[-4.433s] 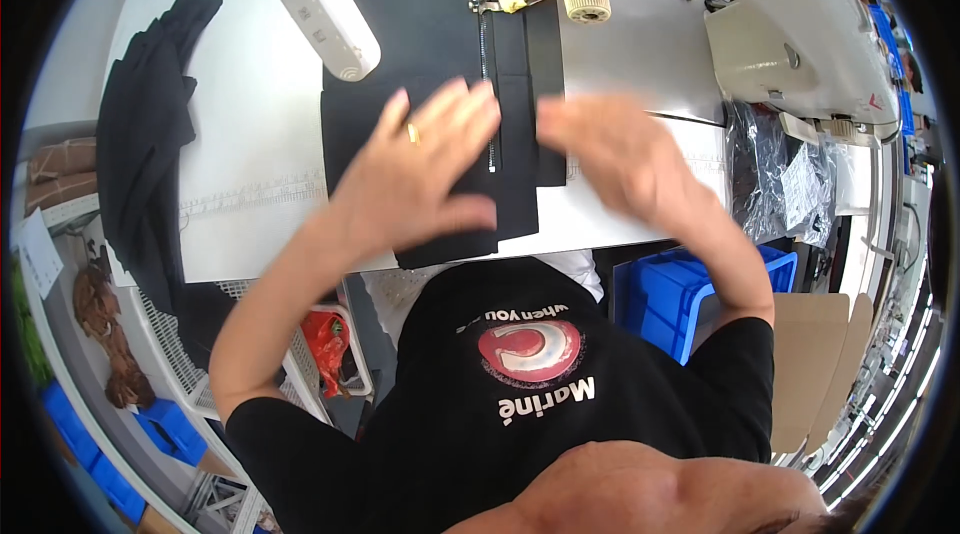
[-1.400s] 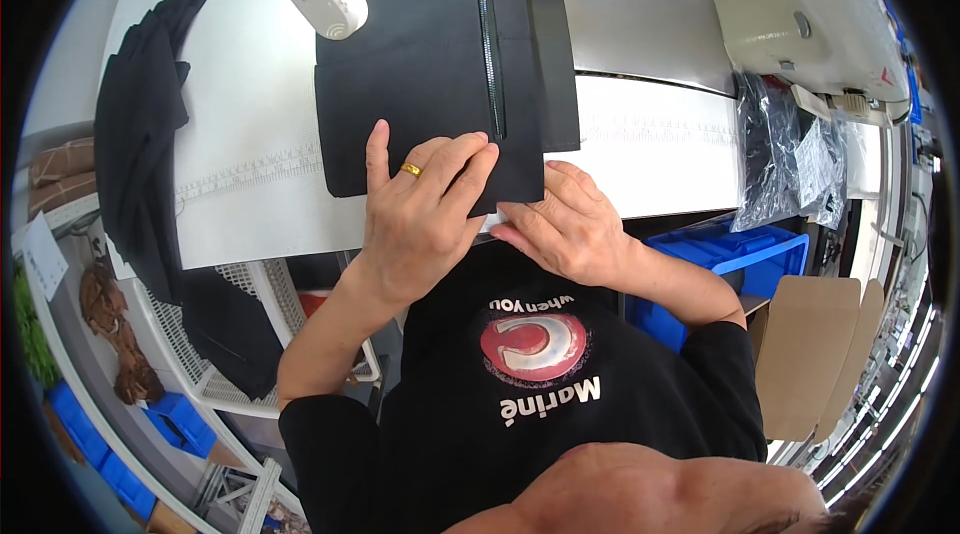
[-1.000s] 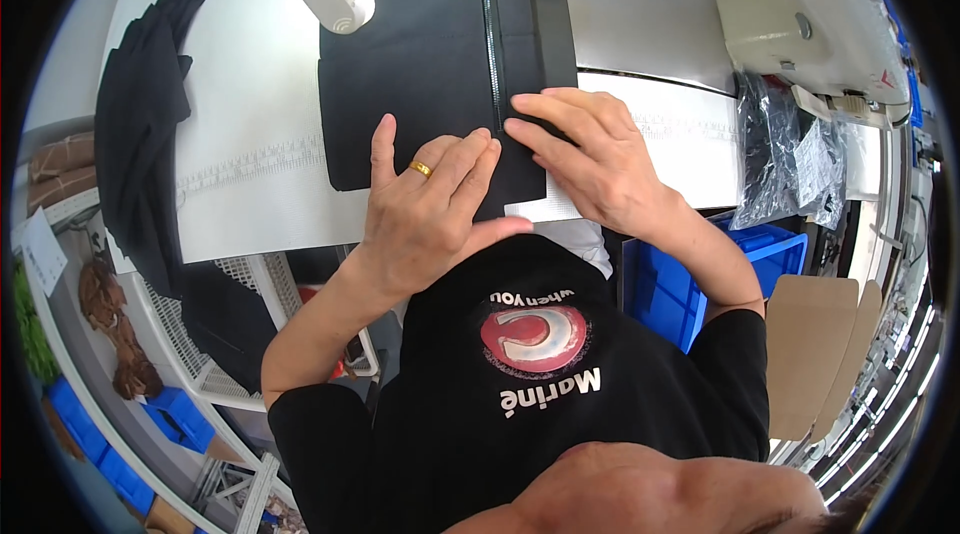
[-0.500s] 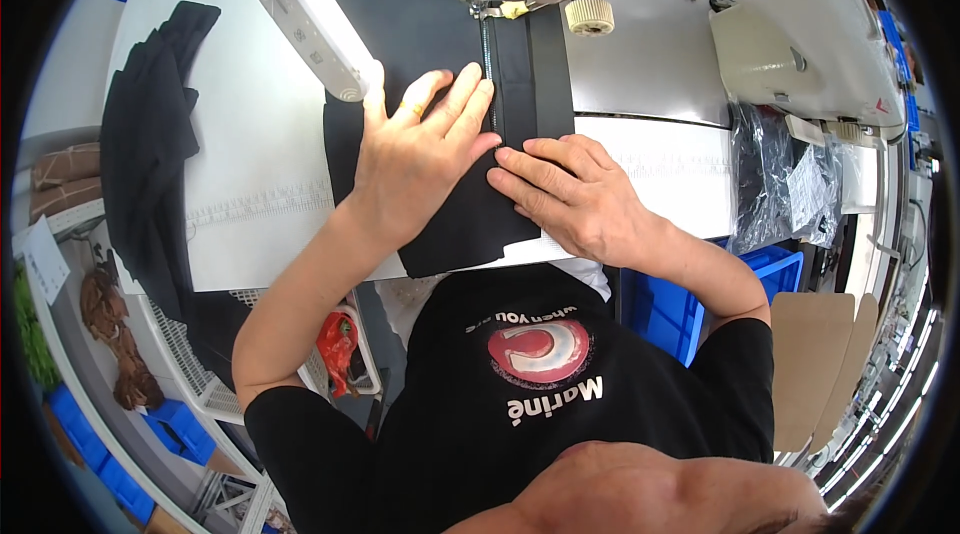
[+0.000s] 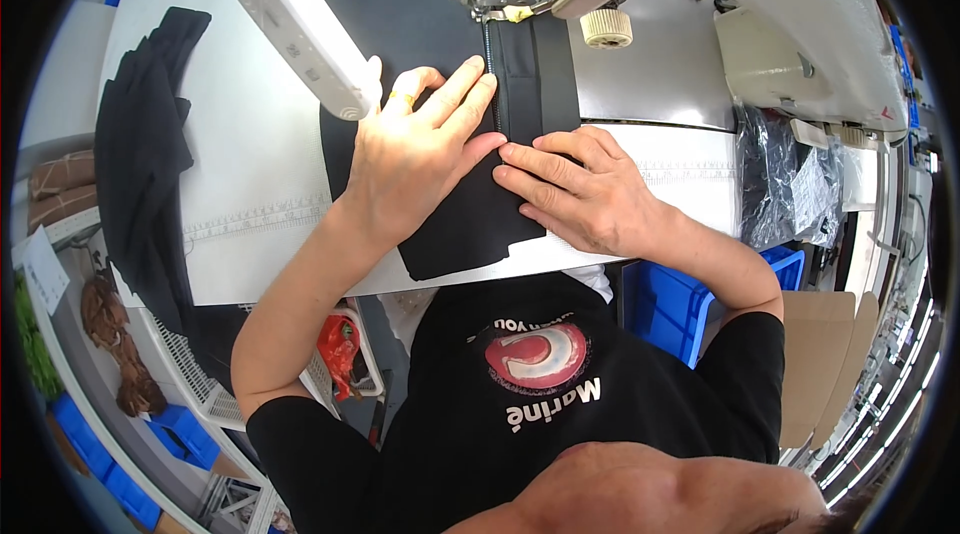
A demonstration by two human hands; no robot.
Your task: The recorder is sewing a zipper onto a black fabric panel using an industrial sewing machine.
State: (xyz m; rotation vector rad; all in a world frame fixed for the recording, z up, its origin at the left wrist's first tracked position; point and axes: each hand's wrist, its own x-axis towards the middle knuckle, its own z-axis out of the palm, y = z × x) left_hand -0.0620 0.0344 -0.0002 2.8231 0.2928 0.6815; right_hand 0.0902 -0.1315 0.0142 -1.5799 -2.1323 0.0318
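Observation:
Black fabric (image 5: pixel 460 234) lies flat on the white sewing table, with a zipper (image 5: pixel 491 74) running along it up to the presser foot (image 5: pixel 488 14) of the sewing machine. Left of the zipper, my left hand (image 5: pixel 405 169) rests on the cloth with spread fingers; its fingertips reach the zipper's edge, and a ring shows on one finger. My right hand (image 5: pixel 590 184) lies at the right, fingers stretched out and fingertips on the fabric near the zipper's lower part. The tips of the left thumb and right index finger nearly meet. The needle is hard to make out.
A white lamp arm (image 5: pixel 305 39) reaches in just above my left hand. Dark folded fabric (image 5: pixel 145 154) hangs over the table's left side. Clear plastic bags (image 5: pixel 790 179) lie at the right, above a blue crate (image 5: pixel 665 309). The machine's body (image 5: pixel 800 24) spans the upper right.
The whole view has shifted slightly. Both hands keep nearly the same place and pose on the fabric.

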